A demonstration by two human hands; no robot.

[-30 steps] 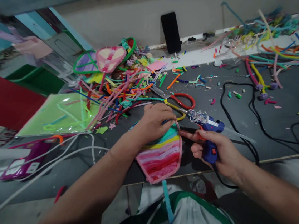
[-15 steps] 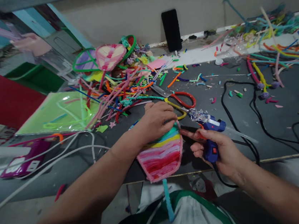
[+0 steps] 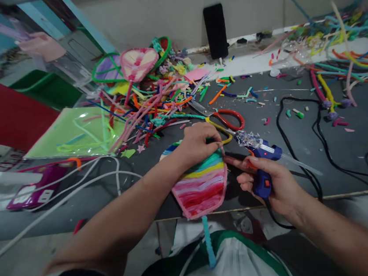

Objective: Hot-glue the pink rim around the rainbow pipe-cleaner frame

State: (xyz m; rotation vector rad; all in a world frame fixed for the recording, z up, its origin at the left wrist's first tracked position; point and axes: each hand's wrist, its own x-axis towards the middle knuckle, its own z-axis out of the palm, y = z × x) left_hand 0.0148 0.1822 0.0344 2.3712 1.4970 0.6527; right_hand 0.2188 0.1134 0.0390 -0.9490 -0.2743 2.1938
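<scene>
A striped, rainbow-coloured pipe-cleaner piece [image 3: 203, 182] with a pink border lies at the table's front edge, a turquoise stem [image 3: 208, 242] hanging below it. My left hand [image 3: 199, 144] rests on its upper part, thumb and fingers pinched at the top right edge. In my right hand [image 3: 274, 181] is a blue glue gun [image 3: 261, 182], its nozzle pointing left, with glittery scraps around the front. The index finger of that hand reaches to the piece's right border. Scissors [image 3: 229, 119] with red and yellow handles lie just behind my left hand.
Loose pipe cleaners [image 3: 151, 103] and heart-shaped pieces [image 3: 137, 63] are heaped at back left. A black phone [image 3: 215, 31] leans on the wall. Black cable [image 3: 281, 127] loops on the right; a green plastic packet [image 3: 74, 132], white cables [image 3: 94, 181] and a purple item [image 3: 40, 188] lie left.
My left hand's thumb and fingers have drawn together at the piece's top edge, uncovering more of its upper stripes. The right hand keeps its hold on the glue gun. The view has shifted slightly.
</scene>
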